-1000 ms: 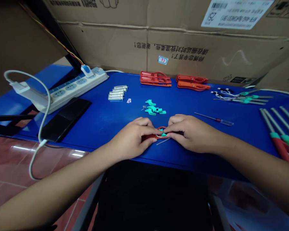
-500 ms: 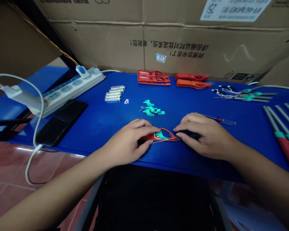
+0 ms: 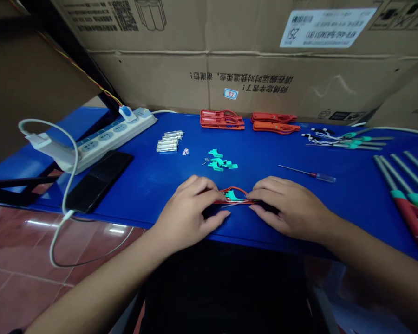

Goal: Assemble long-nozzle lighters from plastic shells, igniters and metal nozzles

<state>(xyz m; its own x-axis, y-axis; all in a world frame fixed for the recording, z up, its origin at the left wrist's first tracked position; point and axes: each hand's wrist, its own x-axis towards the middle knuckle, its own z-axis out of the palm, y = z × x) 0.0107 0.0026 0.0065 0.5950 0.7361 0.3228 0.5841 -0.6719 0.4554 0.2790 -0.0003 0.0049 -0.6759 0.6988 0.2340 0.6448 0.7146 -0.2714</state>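
Observation:
A red-orange lighter casing half (image 3: 242, 189) lies near the table's front edge, between my two hands. In its loop sits a teal trigger (image 3: 232, 195), with a white wire running along the lower side. My left hand (image 3: 191, 211) has its curled fingers on the casing's left end, its thumb stretched out just below. At the right end my right hand (image 3: 285, 204) pinches the casing with fingertips and thumb; its palm hides what lies under it. Beyond my hands are several loose teal triggers (image 3: 218, 163) and small metal springs or pins (image 3: 206, 160). A screwdriver (image 3: 320, 176) rests behind my right hand.
Red casing halves (image 3: 222, 121) and orange-red ones (image 3: 275, 125) stand along the cardboard box (image 3: 174, 88). Clear cylinders (image 3: 170, 141) lie left; wired metal tubes (image 3: 358, 143) and finished-looking lighters (image 3: 409, 204) lie right. A power strip (image 3: 106, 137) and phone (image 3: 99, 181) occupy the left.
The view has tilted up slightly. My left thumb has moved off the casing's lower edge. My right hand has shifted a little left and down, and the dark piece under its fingers is now hidden.

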